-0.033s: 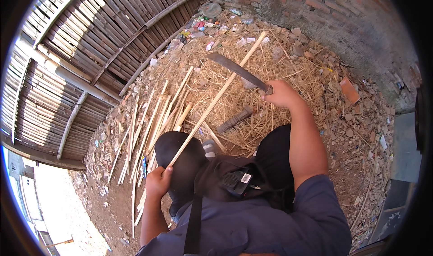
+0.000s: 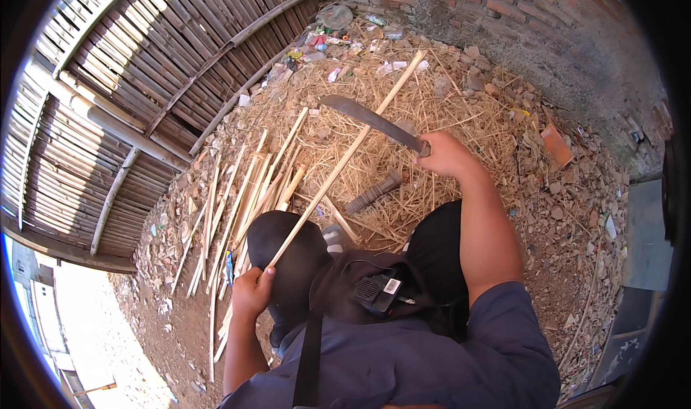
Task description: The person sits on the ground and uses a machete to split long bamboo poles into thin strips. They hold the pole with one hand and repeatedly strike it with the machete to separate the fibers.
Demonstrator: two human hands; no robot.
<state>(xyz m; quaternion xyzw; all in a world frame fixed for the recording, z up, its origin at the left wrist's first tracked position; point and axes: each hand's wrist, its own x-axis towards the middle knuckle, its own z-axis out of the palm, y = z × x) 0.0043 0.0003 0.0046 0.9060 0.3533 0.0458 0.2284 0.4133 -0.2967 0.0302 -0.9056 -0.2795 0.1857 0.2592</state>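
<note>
My left hand (image 2: 253, 291) is closed around the near end of a long pale bamboo strip (image 2: 336, 170). The strip slants up and away to the right, past my black-clad left knee. In my right hand (image 2: 445, 155) is the handle of a machete (image 2: 374, 121), its dark curved blade pointing left across the strip's upper half. Whether the blade touches the strip I cannot tell. Below the blade a ridged dark piece of wood (image 2: 374, 192) lies on the shavings. Several more bamboo strips (image 2: 237, 204) are piled left of my knee.
Straw-like shavings (image 2: 461, 106) cover the ground ahead, with rubble and litter (image 2: 317, 49) around them. A bamboo-slat fence (image 2: 180, 56) stands on the left, and a brick wall (image 2: 533, 27) runs along the back and right. A broken orange tile (image 2: 556, 145) lies at right.
My right hand and the machete have shifted slightly left and toward me, the blade now crossing the strip a little lower. My left hand and the strip stay nearly still.
</note>
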